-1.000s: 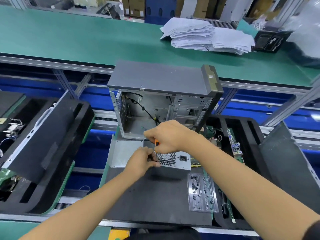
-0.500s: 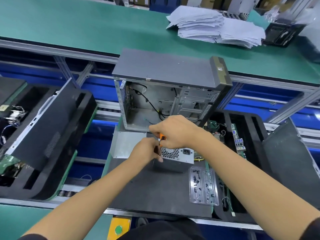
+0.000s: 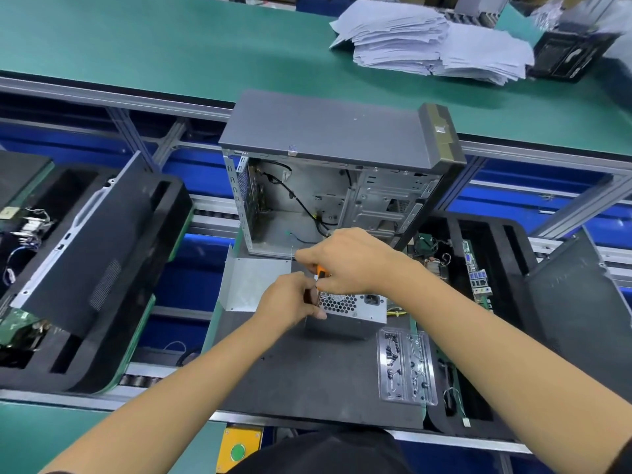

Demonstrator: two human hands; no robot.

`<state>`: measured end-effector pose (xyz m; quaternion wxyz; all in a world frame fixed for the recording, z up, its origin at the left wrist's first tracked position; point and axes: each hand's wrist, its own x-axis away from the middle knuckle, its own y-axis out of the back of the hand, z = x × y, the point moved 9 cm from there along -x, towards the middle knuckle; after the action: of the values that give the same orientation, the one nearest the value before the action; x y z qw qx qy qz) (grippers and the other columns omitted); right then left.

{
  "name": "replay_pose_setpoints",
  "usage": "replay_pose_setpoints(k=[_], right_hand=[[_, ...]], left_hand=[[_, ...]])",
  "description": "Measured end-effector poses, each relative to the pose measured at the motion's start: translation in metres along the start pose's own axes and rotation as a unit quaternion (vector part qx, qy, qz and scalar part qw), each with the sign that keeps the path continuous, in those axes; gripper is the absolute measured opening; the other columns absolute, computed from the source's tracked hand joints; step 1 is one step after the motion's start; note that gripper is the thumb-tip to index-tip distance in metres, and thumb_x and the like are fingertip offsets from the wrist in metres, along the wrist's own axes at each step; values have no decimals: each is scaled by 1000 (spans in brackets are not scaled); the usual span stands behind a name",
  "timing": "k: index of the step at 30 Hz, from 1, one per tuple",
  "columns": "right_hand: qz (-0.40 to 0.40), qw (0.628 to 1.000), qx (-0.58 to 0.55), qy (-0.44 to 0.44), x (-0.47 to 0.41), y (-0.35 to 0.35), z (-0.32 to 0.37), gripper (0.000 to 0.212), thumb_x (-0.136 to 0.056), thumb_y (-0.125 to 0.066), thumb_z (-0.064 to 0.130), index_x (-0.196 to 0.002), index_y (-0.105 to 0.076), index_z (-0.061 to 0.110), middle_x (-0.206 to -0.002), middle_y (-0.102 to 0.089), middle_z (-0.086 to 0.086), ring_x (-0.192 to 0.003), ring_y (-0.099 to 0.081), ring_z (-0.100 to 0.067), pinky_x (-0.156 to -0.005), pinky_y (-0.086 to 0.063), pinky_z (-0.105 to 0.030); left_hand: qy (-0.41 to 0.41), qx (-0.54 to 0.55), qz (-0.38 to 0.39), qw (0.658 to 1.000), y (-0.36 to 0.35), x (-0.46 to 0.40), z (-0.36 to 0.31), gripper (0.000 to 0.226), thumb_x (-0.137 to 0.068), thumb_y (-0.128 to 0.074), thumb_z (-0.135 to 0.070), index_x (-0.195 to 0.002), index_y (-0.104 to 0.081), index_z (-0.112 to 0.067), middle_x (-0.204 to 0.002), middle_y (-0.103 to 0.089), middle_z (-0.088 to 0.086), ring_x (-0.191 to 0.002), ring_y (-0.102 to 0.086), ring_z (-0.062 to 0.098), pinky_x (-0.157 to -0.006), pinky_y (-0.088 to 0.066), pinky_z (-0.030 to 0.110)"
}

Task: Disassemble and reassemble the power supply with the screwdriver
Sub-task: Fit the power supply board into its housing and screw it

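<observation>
Driving screw at PSU (image 3: 352, 307) corner | right hand (image 3: 345, 261) grips screwdriver (image 3: 320, 271) | left hand (image 3: 290, 302) clasps PSU edge | next: keep tip seated, turn.

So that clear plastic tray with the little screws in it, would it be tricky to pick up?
Probably a bit. The clear tray looks thin and moulded, so it may flex if lifted by one corner. It seems light, so a nudge would likely slide it across the dark mat. The small screws lie loose in its pockets and could spill if it tilts.
</observation>
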<state>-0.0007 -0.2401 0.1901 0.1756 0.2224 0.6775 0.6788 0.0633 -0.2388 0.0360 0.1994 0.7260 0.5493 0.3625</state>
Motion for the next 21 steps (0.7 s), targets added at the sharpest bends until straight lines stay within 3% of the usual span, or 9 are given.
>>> replay_pose_setpoints(k=[3,7,9,11,14,16,18,21], right_hand=[[11,1000,10,-3,-1,-4,-2,12,-80,-52,38,-83,-46,28,-59,-53,7,-61,-55,-25,-47,-24,-28],[14,1000,-5,-18,3,-2,0,25,-75,-28,50,-82,-43,30,-54,-45,8,-51,-47,-21,-46,-24,-28],[-4,1000,-20,-16,6,2,1,31,-71,-26,47,-89,-44,29,-70,-52,8,-50,-42,-18,-51,-35,-32],[-11,999,-49,7,6,4,5,43,-68,-24,44,-99,-48,25,-94,-47,3,-56,-37,-11,-53,-31,-31],[34,988,-148,28,3,-1,12,48,-68,-21,47,-99,-48,23,-96,-44,5,-72,-44,-13,-51,-29,-31],[35,991,-129,31,0,-1,12,39,-74,-26,46,-98,-46,23,-92,-46,7,-75,-49,-19,-51,-28,-32],[33,997,-63,13,-2,-2,6,20,-81,-40,33,-99,-42,25,-89,-49,7,-72,-51,-24,-50,-25,-31],[29,999,-32,-11,-3,-6,1,25,-83,-52,25,-102,-36,26,-90,-50,3,-66,-53,-29,-48,-26,-32]], left_hand=[[-13,14,-9,1000,0,1,-1,39,-57,-97,-31,-58,-59,-24,-74,-65,-11,-71,-63,5,-62,-51,31],[-36,65,-18,997,-3,7,2,33,-62,-95,-28,-60,-62,-27,-84,-67,-6,-78,-66,11,-74,-55,41],[-46,92,-31,994,-2,11,4,32,-66,-94,-25,-62,-62,-29,-85,-65,-3,-77,-65,14,-76,-55,40],[-52,111,-40,992,-2,12,4,29,-69,-92,-22,-64,-64,-28,-85,-64,-2,-76,-65,15,-77,-55,40],[-76,123,-37,989,-1,16,0,25,-71,-91,-20,-67,-67,-25,-86,-65,-3,-78,-66,14,-79,-55,43],[-89,140,-35,986,0,18,0,19,-72,-90,-24,-78,-73,-26,-87,-69,-7,-81,-67,13,-80,-55,42],[-81,141,-58,985,4,22,4,18,-74,-88,-31,-81,-74,-40,-89,-71,-18,-82,-66,6,-80,-55,35],[-79,130,-90,984,6,25,6,21,-81,-83,-30,-77,-72,-48,-86,-71,-24,-85,-64,1,-77,-52,29]])
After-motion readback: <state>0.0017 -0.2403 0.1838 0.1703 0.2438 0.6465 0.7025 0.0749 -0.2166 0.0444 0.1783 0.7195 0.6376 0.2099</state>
